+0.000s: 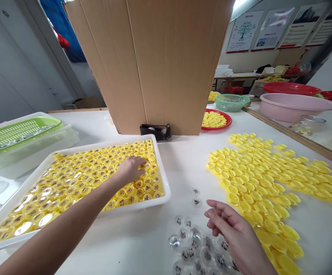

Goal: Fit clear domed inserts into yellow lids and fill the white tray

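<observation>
Left hand [131,170] lies open on yellow capsules [68,187] nearly filling the white tray [165,187], right hand [231,233] loosely curled above clear domes [200,244], many loose yellow caps [257,179] remaining.

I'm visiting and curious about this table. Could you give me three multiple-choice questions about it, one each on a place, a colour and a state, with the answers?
1. Where is the left hand?
A) In the green basket
B) On the yellow caps in the white tray
C) In the pink basin

2. What colour is the plate beyond the cardboard carton?
A) Blue
B) Green
C) Red

3. How does the carton stand?
A) Upright
B) Flat on the table
C) Crushed

Answers:
1. B: the fingers rest on the caps inside the tray.
2. C: its rim shows red.
3. A: it rises tall behind the tape dispenser.
</observation>
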### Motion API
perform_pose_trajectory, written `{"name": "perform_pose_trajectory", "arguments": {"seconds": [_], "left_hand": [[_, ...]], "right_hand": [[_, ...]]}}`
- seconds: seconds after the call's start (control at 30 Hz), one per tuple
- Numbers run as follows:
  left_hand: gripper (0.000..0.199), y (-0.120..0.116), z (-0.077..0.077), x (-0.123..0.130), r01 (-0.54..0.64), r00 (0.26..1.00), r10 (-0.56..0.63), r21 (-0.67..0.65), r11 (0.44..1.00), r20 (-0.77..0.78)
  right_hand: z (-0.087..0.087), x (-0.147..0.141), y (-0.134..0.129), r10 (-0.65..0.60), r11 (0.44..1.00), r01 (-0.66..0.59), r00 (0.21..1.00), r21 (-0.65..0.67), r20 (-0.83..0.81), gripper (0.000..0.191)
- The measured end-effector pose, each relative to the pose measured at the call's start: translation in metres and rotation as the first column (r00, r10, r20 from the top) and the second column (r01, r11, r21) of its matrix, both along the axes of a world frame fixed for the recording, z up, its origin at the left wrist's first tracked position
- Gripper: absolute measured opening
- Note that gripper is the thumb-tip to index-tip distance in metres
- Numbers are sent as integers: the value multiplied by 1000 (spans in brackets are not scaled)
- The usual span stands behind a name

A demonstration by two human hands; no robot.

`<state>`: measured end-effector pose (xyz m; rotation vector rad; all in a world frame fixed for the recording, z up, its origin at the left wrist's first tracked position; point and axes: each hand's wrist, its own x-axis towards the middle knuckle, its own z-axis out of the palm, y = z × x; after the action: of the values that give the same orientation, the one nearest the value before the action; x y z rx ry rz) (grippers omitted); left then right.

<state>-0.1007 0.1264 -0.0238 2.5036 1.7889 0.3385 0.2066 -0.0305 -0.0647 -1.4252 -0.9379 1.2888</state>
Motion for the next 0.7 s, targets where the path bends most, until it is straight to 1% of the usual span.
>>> {"name": "perform_pose_trajectory", "arguments": {"seconds": [0.1, 0.2, 0.3, 0.43, 0.57, 0.63, 0.7], "left_hand": [[37, 10, -14, -10, -37, 998, 37, 0, 999, -46], [31, 12, -18, -12, -31, 996, 33, 23, 999, -87], [31, 15, -18, -14, -61, 991, 67, 51, 997, -120], [36, 18, -18, -17, -93, 983, 102, 63, 994, -151], [41, 17, -15, -18, -68, 982, 77, 57, 996, -175], [45, 16, -12, -19, -52, 981, 60, 51, 997, -183], [44, 16, -9, -20, -38, 978, 48, 52, 998, -201]], "right_hand": [[-7, 5, -7, 18, 999, -17, 999, -27, 36, 49], [-11, 8, -11, 40, 999, -38, 998, -39, 58, 48], [-13, 11, -13, 35, 999, -33, 997, -33, 64, 46], [-13, 20, -16, -23, 999, 26, 996, -26, 84, 46], [-5, 38, -22, -125, 992, 123, 984, 28, 128, 41], [0, 50, -26, -168, 986, 161, 969, 51, 180, 39], [5, 60, -30, -198, 980, 190, 949, 57, 247, 39]]}}
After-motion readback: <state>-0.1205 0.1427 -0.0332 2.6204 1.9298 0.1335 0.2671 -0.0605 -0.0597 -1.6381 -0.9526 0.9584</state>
